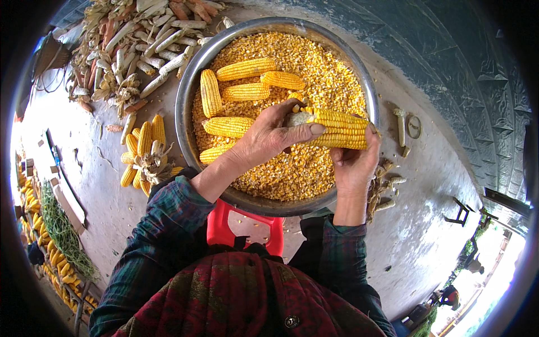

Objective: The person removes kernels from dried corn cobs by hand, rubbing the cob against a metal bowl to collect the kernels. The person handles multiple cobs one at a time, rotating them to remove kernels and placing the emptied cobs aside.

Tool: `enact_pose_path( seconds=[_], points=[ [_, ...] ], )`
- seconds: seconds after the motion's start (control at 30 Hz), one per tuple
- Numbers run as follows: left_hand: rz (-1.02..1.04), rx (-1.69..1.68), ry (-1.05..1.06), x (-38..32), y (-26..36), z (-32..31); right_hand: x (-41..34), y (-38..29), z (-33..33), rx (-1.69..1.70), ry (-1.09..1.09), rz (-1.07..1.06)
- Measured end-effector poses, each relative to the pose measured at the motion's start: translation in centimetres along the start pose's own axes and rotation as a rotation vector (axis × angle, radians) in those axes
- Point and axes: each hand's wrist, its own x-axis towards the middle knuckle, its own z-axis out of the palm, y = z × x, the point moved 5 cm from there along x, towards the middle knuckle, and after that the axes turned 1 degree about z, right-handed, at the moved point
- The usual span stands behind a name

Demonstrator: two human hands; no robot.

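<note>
Both my hands hold one corn cob (341,128) above a wide metal basin (182,110). My left hand (278,132) grips its left end, where the kernels are off and pale core shows; the thumb presses against the kernel rows. My right hand (358,162) clasps the right end, fingers partly hidden behind the cob. Loose yellow kernels (290,172) fill much of the basin. Several whole ears lie on them, among them an upright-lying ear (210,93) at the left and a long ear (246,69) near the top.
A heap of stripped cobs and husks (139,50) lies on the floor beyond the basin's left side. Nearer stands a bundle of husk-tied ears (145,147). A red plastic stool (276,236) is below the basin. At right are a bare cob (400,126) and a ring (414,127).
</note>
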Motion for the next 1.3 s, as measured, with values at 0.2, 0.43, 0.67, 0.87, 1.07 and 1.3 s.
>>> enact_pose_path(
  seconds=[0.2, 0.43, 0.67, 0.87, 1.07, 1.3],
  points=[
    [-0.04, 0.018, 0.347, 0.8, -2.0, -1.1, -1.2, 0.6, 1.3, -0.172, -0.004, 0.009],
    [-0.301, -0.233, 0.172, 1.5, -3.4, -1.0, -1.5, 0.0, 1.3, -0.261, -0.033, 0.001],
    [-0.23, -0.493, -0.01, 1.5, -2.7, 0.1, -0.8, -0.3, 0.3, -0.105, -0.018, -0.047],
    [-0.274, -0.489, -0.11, 0.9, -2.0, 0.1, -0.3, 0.2, -0.6, -0.012, 0.028, -0.014],
    [-0.196, -0.113, -0.172, 0.6, -1.3, -0.8, -0.1, 0.2, -1.1, 0.033, 0.077, 0.006],
    [0.128, 0.201, -0.147, 1.4, -0.2, -0.6, -0.4, 0.4, -0.3, 0.002, 0.081, 0.061]
  ],
)
